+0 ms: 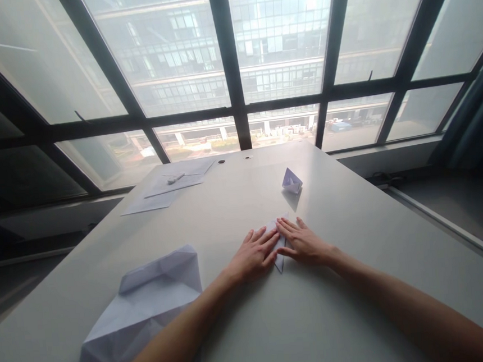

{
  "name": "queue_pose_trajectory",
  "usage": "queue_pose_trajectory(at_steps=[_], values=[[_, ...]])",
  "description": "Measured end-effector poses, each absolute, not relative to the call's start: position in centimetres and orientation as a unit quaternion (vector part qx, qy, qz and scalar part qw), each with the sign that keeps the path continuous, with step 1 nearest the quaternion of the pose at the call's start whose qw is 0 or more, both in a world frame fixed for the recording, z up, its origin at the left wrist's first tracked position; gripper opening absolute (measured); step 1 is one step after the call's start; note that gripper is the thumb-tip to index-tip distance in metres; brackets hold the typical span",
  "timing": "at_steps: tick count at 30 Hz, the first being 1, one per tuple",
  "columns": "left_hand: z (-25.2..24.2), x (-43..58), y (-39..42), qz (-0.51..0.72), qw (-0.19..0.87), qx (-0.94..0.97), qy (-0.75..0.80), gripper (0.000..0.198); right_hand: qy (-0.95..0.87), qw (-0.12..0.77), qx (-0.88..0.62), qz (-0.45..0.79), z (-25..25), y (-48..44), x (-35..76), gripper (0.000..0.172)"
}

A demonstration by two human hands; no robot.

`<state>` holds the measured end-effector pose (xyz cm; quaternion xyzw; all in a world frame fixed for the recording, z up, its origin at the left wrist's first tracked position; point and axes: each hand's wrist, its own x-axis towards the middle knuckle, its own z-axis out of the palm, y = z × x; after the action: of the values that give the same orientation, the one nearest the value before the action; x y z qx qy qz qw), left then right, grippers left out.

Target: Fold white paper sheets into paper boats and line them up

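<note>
Both hands lie flat, side by side, on a small folded white paper [279, 259] in the middle of the pale table [355, 222]. My left hand [254, 253] has its fingers stretched out over the paper's left part. My right hand [301, 243] presses the right part, fingers extended. Only the paper's top corner and its lower point show between the hands. A small finished paper boat [292, 181] stands upright beyond the hands.
A large folded white paper shape [143, 313] lies at the near left, partly under my left forearm. Flat sheets [170, 190] with a pen [176, 178] lie at the far left. Big windows [231, 63] stand behind the table's far edge.
</note>
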<state>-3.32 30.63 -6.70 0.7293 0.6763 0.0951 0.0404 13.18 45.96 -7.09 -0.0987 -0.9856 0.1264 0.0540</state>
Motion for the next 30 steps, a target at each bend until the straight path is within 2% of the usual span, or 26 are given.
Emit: queue_pose_trajectory(at_steps=[12,17,22,30], values=[[-6.9,-3.7,30.5,0.103,0.041,0.732,0.672,0.057,-0.973,0.071,-0.18,0.125,-7.5,47.7,13.3,0.069],[-6.8,-3.6,30.4,0.105,0.039,0.734,0.67,0.055,-0.975,0.09,-0.15,0.138,-7.8,47.9,13.3,0.067],[-6.9,-3.6,30.4,0.11,0.033,0.735,0.668,0.055,-0.98,0.091,-0.096,0.147,-8.0,48.2,13.3,0.056],[-6.9,-3.7,30.5,0.11,0.042,0.733,0.669,0.056,-0.974,0.102,-0.149,0.136,-8.4,47.9,13.0,0.065]])
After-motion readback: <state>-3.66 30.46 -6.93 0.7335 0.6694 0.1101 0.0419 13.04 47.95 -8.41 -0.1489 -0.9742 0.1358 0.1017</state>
